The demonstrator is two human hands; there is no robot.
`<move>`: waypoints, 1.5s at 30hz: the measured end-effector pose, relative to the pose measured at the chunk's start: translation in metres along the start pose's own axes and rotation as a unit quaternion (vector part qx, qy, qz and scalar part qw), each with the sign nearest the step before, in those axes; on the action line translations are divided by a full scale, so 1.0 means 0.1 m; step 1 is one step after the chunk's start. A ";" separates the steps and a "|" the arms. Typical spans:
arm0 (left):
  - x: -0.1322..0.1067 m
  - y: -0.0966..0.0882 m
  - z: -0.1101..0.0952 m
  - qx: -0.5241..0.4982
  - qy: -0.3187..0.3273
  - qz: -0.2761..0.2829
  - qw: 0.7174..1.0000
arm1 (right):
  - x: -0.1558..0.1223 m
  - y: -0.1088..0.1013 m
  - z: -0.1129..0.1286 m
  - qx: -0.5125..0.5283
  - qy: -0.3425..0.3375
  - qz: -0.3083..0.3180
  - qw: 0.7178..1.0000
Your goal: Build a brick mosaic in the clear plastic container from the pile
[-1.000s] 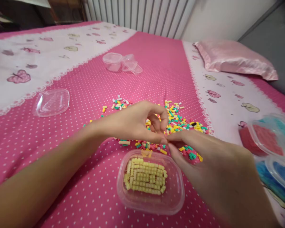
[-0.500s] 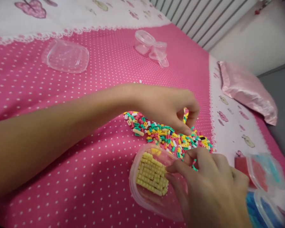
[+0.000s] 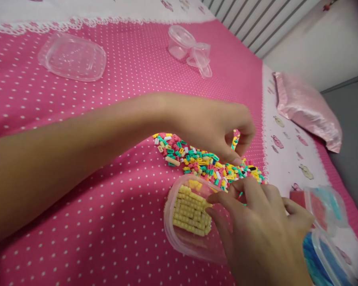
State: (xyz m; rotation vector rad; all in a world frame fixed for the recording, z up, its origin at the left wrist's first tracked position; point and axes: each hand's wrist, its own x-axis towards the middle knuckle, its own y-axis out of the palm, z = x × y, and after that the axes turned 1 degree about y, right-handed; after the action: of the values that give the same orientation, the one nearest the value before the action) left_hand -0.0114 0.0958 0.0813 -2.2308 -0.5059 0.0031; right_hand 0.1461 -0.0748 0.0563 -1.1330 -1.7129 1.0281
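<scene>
My left hand [image 3: 214, 129] reaches across a pile of small coloured bricks [image 3: 203, 161] on the pink dotted bedspread, its fingers curled in a pinch just above the pile; what they hold is too small to name. My right hand [image 3: 256, 230] rests over the right side of a clear plastic tub [image 3: 179, 234], thumb and forefinger pinched at the edge of a flat yellow brick panel [image 3: 191, 212] lying inside it. Whether a brick sits between those fingertips is hidden.
A clear lid [image 3: 73, 57] lies at the far left, and a small open clear container [image 3: 189, 49] sits further back. Tubs of red [image 3: 319, 204] and blue [image 3: 319, 258] pieces stand at the right edge. A pink pillow [image 3: 307, 103] lies at the far right.
The view swung left and down. My hands, pinched together a second ago, have separated: the left went over the brick pile, the right came down to the yellow panel in the tub.
</scene>
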 end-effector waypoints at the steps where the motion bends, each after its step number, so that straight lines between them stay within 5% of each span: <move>1: 0.00 0.00 0.00 0.004 -0.007 0.003 1.000 | 0.00 0.01 -0.01 0.000 -0.008 -0.004 1.000; 23: 0.00 -0.01 -0.04 0.002 -0.020 0.004 1.000 | 0.00 0.11 -0.11 0.015 -0.048 -0.044 0.998; 34: 0.02 0.03 0.00 0.005 -0.011 -0.001 1.000 | 0.06 0.07 0.03 0.037 0.023 -0.007 0.999; 45: 0.03 0.06 -0.04 -0.001 -0.004 0.015 1.000 | 0.08 0.12 0.10 0.062 0.052 -0.058 0.995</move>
State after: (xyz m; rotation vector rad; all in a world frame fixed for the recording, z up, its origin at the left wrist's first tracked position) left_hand -0.0061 0.0903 0.0797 -2.2401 -0.4768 0.0279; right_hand 0.1385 -0.0657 0.0431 -0.9795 -1.5910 0.9732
